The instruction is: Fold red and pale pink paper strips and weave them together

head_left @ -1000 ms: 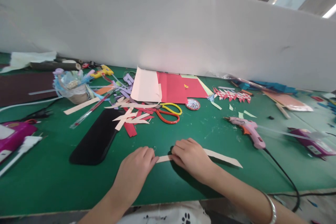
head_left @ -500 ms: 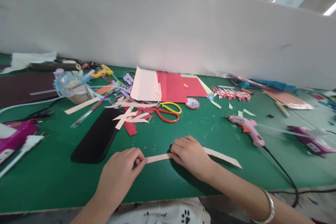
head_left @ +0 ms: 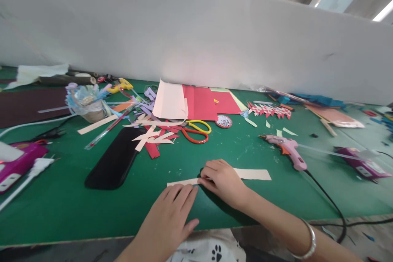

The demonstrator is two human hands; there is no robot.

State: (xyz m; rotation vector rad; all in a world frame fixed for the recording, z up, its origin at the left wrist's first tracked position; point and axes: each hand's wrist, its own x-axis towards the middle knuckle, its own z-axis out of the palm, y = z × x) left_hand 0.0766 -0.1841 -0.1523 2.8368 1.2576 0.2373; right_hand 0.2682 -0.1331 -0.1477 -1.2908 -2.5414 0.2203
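Note:
A narrow cream paper strip (head_left: 254,174) lies along the green table near its front edge. My right hand (head_left: 223,181) has its fingers curled down on the middle of the strip, pinching it, and hides that stretch. Flat on the strip's left end rests my left hand (head_left: 172,215), fingers stretched out and thumb apart. Beyond the hands are scissors (head_left: 196,133) with one yellow and one orange-red handle, beside a pile of cream and red paper strips (head_left: 153,139).
Left of the hands lies a black phone-like slab (head_left: 113,159). At right sit a pink glue gun (head_left: 288,151) with a trailing cord and a purple power strip (head_left: 362,163). Red card (head_left: 199,102) and a woven red-and-white paper piece (head_left: 270,110) lie at the back.
My left hand has let go of its pinch on the strip's left end, moved right and flattened onto it. The strip's right end now lies straighter. My right hand stays in place.

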